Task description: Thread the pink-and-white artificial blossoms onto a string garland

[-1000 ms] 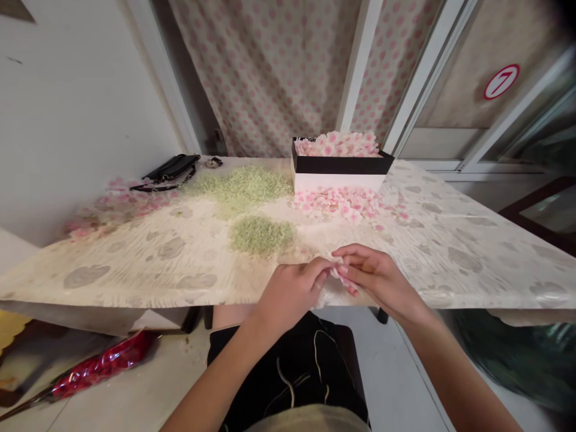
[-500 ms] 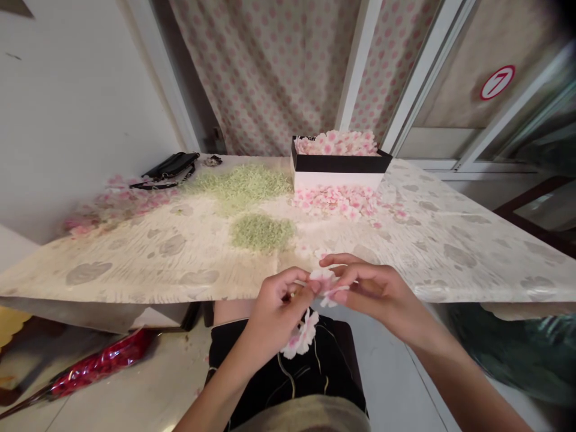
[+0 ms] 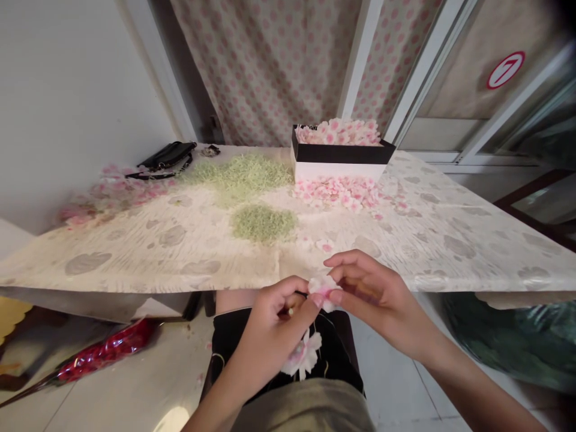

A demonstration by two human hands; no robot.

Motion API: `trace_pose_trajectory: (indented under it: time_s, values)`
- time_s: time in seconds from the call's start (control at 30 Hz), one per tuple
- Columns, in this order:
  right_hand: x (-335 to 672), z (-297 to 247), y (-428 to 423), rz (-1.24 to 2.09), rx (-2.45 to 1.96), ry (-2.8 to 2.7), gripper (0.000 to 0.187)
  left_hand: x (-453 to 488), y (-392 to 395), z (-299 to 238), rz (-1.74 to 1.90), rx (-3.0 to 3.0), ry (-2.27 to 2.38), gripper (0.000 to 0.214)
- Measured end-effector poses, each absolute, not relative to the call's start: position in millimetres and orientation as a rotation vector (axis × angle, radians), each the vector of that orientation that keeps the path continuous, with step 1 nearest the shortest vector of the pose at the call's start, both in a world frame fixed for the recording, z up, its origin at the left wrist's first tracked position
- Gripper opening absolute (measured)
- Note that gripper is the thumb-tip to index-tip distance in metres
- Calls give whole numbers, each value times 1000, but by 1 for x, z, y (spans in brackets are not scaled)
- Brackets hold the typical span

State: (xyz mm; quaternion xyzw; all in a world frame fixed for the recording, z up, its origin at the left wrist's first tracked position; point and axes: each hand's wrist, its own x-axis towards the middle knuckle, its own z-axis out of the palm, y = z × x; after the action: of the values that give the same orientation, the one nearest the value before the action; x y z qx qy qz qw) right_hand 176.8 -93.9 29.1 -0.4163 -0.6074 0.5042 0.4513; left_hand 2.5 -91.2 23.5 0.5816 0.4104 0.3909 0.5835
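Both hands work an artificial pink-and-white blossom [image 3: 322,293] above the lap; the right hand [image 3: 380,300] pinches it between thumb and fingers; the left hand [image 3: 272,327] curls closed, fingertips pressed to its edge; a second blossom [image 3: 303,355] lies at 6 o'clock on black cloth [image 3: 234,336]; a black-and-white box [image 3: 337,171] sits at 12 o'clock; such small work calls for a steady pinch.

The left hand [image 3: 274,327] and right hand [image 3: 375,294] meet at the near edge of the tabletop [image 3: 432,258], a pink flower [image 3: 322,292] between them. Room runs rightward; farther in, a green shred mound [image 3: 262,223], pink petal heap [image 3: 335,193] and black-and-white box [image 3: 337,170] obstruct.
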Motion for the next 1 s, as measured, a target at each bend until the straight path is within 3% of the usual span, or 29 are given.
trace_pose_trajectory:
  time_s: [0.63, 0.8, 1.0]
  values:
    - [169, 19, -97, 1067, -1038, -1616, 27, 1, -99, 10, 993, 1295, 1045, 25]
    - [183, 9, -54, 584, -1240, -1761, 12, -19, -105, -10, 1027, 1194, 1156, 25]
    - [173, 0, 13, 535, -1299, -2079, 14, -33, -108, -25, 1000, 1117, 1212, 28]
